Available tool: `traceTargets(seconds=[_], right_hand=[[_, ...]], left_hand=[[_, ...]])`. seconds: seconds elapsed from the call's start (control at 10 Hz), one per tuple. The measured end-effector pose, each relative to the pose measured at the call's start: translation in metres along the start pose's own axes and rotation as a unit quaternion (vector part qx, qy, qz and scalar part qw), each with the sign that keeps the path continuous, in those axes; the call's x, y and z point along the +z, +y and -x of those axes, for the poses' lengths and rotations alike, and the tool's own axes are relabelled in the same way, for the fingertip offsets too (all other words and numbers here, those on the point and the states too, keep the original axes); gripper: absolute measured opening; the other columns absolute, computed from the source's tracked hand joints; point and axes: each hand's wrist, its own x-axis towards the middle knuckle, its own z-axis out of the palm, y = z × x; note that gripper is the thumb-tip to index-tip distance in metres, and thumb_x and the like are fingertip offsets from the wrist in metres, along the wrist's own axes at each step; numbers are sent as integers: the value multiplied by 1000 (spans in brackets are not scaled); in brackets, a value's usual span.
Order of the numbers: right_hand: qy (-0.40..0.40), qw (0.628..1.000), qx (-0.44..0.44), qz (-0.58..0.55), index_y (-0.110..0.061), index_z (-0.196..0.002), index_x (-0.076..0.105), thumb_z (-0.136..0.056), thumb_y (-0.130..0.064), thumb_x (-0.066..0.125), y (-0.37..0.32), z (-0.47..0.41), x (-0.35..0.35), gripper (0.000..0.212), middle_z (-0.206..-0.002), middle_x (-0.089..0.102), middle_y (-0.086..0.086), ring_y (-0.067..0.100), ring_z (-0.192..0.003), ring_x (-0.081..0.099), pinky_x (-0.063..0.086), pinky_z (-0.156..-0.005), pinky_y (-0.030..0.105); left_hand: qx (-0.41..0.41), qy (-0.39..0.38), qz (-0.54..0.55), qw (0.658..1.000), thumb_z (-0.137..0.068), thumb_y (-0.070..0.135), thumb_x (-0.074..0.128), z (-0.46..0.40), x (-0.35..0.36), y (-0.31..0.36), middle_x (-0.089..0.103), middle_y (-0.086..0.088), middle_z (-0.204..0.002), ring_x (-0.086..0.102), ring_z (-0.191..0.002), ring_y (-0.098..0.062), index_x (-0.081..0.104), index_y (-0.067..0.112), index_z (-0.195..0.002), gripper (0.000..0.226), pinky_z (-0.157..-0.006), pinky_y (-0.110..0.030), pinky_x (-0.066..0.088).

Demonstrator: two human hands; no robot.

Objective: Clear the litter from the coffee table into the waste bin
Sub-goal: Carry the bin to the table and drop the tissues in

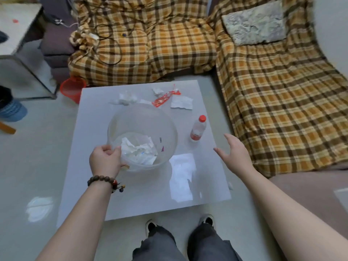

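Note:
A clear plastic waste bin [165,129] hangs over the white coffee table [94,147], with my left hand [105,160] gripping its near rim. Crumpled white paper [139,150] lies inside it. My right hand [235,153] hovers open over the table's right edge, just right of an upright plastic bottle [198,129] with a red cap. At the table's far side lie a wad of tissue [127,98], a small crumpled paper [157,90], a red and clear wrapper [164,98] and a torn white paper [181,103].
A sofa under a plaid cover [273,110] wraps the far and right sides of the table. A red bucket [72,88] stands on the floor at the table's far left corner. A metal-framed table [17,53] stands further left. My feet [178,223] are at the table's near edge.

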Motion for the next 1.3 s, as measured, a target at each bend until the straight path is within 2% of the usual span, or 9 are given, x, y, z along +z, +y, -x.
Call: traceTargets(seconds=[0.1,0.3,0.4,0.5,0.6,0.8,0.9,1.0,1.3], right_hand=[[17,1000,20,1,-12,-143,33,-88,-40,61,37,5,-25,68,-150,38,6,22,-140,31,27,-116,39],[29,999,19,-1,-12,-143,33,-89,-41,58,112,-8,-65,66,-151,37,6,20,-140,30,27,-114,36],[18,1000,4,-10,-11,-143,33,-90,-40,57,156,-22,-78,65,-151,37,6,21,-140,30,26,-114,35],[-10,1000,-20,-15,-11,-143,34,-90,-40,57,201,-40,-95,65,-150,37,6,20,-140,30,27,-116,36],[-47,997,-55,-10,-13,-144,32,-90,-42,56,239,-57,-116,65,-150,37,4,20,-140,30,26,-117,37],[-83,990,-113,-3,-14,-143,32,-92,-41,52,272,-104,-154,61,-150,38,4,19,-140,30,25,-115,36],[-98,985,-140,-2,-14,-143,33,-93,-39,51,270,-134,-159,59,-151,36,4,19,-141,28,23,-115,35],[-113,980,-162,1,-14,-143,33,-94,-38,50,262,-163,-156,58,-151,35,3,19,-141,27,22,-115,35],[-171,955,-241,34,-14,-142,35,-95,-35,49,207,-276,-130,54,-152,33,5,21,-142,25,21,-115,35]], left_hand=[[12,-16,-2,1000,-89,23,64,9,23,12,67,-23,-112,69,-59,-28,55,5,-115,33,-58,-31,54],[22,-6,10,1000,-89,24,64,44,77,25,68,-22,-115,68,-60,-26,53,-1,-124,45,-73,-40,57],[11,22,16,1000,-87,25,64,70,107,27,68,-19,-107,68,-46,-16,53,-1,-125,47,-65,-35,59],[-13,61,37,997,-86,28,64,94,130,20,66,-15,-90,65,-40,-8,53,-5,-122,50,-46,-20,55],[-28,99,60,993,-86,35,60,123,143,14,62,-8,-71,64,-39,-5,54,-5,-119,52,-44,-17,54],[-81,123,97,984,-95,36,49,156,162,10,69,-2,-58,66,-46,-1,49,10,-113,32,-43,-20,50],[-113,130,120,978,-89,43,51,154,167,4,73,-6,-78,72,-59,-8,50,10,-113,41,-63,-29,56],[-117,147,109,976,-68,57,61,144,165,-19,69,-21,-105,73,-90,-30,60,12,-101,55,-84,-48,57],[-191,214,141,947,-72,57,68,58,155,-89,74,-18,-105,75,-88,-33,62,14,-108,57,-74,-50,60]])
